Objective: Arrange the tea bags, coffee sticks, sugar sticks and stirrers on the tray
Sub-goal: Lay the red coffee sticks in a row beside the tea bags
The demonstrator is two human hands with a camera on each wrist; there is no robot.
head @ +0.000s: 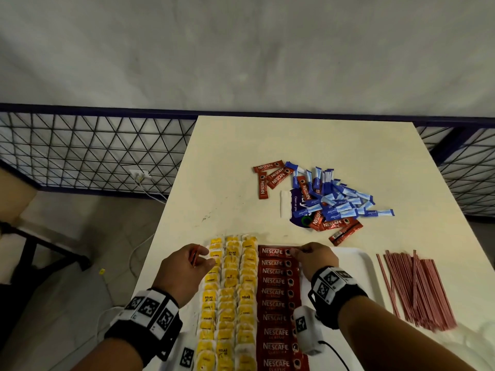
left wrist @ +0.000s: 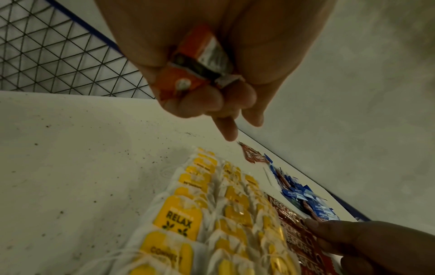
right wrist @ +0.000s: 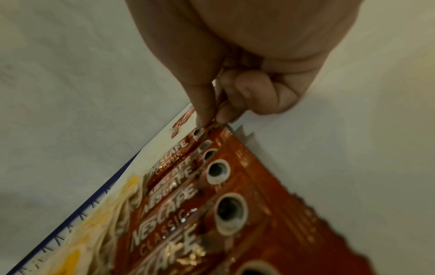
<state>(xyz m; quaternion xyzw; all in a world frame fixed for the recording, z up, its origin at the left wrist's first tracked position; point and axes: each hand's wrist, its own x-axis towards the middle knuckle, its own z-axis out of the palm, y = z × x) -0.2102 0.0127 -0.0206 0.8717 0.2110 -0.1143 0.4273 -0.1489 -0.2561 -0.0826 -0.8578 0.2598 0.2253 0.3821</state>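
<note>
Three columns of yellow tea bags (head: 230,295) and one column of red coffee sticks (head: 276,306) lie on the white tray (head: 356,261). My right hand (head: 312,257) pinches the right end of the farthest coffee stick (head: 273,251) in that column, thumb and forefinger on it (right wrist: 207,124). My left hand (head: 184,266) hovers over the tea bags' far left corner and grips a few red coffee sticks (left wrist: 195,67) in its curled fingers. Loose coffee sticks (head: 270,175) and blue sugar sticks (head: 340,199) lie piled beyond the tray. Red stirrers (head: 415,287) lie to the right.
The cream table (head: 294,140) ends at a wire mesh fence (head: 93,148) on the left and back. A purple packet (head: 297,207) and a white paper strip (head: 284,203) lie by the pile. The tray's right part (head: 348,263) holds nothing.
</note>
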